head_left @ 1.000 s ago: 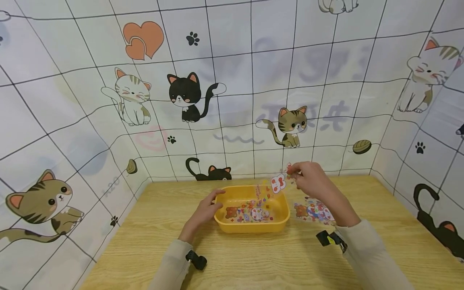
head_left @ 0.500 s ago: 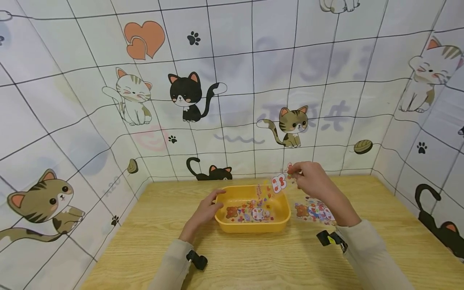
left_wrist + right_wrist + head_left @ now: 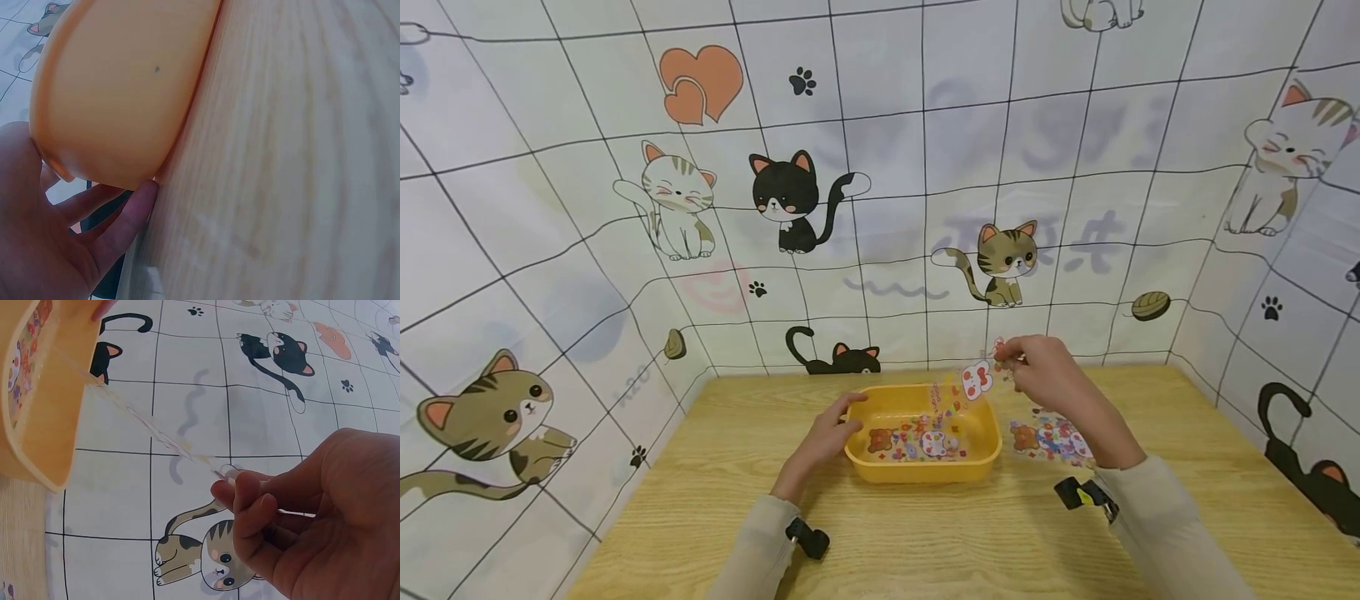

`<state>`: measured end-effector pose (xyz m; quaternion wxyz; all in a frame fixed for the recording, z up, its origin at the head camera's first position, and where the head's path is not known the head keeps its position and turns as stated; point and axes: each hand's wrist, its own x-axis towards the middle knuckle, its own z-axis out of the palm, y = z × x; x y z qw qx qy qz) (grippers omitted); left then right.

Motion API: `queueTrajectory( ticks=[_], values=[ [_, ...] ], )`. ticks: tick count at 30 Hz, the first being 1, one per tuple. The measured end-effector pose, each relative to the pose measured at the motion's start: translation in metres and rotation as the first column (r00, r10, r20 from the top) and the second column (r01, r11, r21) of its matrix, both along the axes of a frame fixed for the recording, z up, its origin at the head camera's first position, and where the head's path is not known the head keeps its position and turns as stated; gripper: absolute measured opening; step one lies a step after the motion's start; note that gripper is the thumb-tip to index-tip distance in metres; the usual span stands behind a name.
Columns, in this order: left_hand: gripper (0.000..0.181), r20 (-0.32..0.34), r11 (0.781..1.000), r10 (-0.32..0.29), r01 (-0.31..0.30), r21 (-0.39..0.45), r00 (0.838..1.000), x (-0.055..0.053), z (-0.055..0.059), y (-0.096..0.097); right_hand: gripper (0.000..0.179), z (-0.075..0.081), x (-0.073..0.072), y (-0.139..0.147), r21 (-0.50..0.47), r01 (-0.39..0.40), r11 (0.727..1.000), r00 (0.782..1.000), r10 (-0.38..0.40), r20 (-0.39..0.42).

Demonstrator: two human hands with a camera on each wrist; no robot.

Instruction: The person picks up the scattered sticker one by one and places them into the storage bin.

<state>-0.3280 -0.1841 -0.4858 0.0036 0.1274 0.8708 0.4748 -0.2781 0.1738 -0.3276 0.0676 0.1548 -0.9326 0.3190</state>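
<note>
A yellow plastic basin (image 3: 922,472) stands on the table, with a clear sticker sheet (image 3: 917,442) of bears and bunnies lying in it. My left hand (image 3: 826,432) holds the basin's left end, thumb at the rim; the left wrist view shows its fingers around the outer wall. Above the basin's far right corner, my right hand (image 3: 1043,369) pinches another clear sticker sheet (image 3: 977,380) between thumb and fingers. That sheet slants down over the basin, and the right wrist view shows it nearly edge-on.
To the right of the basin, sticker sheets (image 3: 1051,437) lie on the wooden table (image 3: 910,533), partly hidden by my right forearm. A white cat-print cloth (image 3: 895,217) rises behind the table and on both sides.
</note>
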Motion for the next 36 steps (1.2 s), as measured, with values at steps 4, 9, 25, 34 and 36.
queueTrajectory(
  ticks=[4, 9, 25, 34, 36],
  values=[
    [0.046, 0.001, 1.0, 0.004, -0.004, -0.003, 1.0, 0.001, 0.001, 0.0, 0.031, 0.001, -0.001, -0.003, -0.009, -0.007, 1.0, 1.0, 0.008, 0.012],
    [0.046, -0.002, 1.0, 0.009, -0.009, -0.005, 1.0, 0.001, 0.001, 0.001, 0.031, 0.002, -0.002, -0.01, -0.023, -0.024, 0.999, 0.999, 0.025, 0.027],
    [0.046, -0.009, 1.0, 0.0, 0.0, -0.011, 1.0, -0.002, 0.001, 0.0, 0.028, 0.0, -0.01, -0.039, -0.027, -0.097, 0.995, 0.994, 0.099, 0.051],
    [0.046, -0.034, 1.0, 0.003, -0.004, -0.022, 0.999, -0.002, 0.001, -0.001, 0.03, -0.018, -0.021, -0.07, -0.083, -0.162, 0.983, 0.978, 0.171, 0.119],
    [0.046, -0.031, 1.0, -0.006, 0.005, -0.018, 1.0, -0.002, 0.001, -0.001, 0.031, -0.022, -0.022, -0.077, -0.087, -0.17, 0.982, 0.975, 0.18, 0.127]
  ],
)
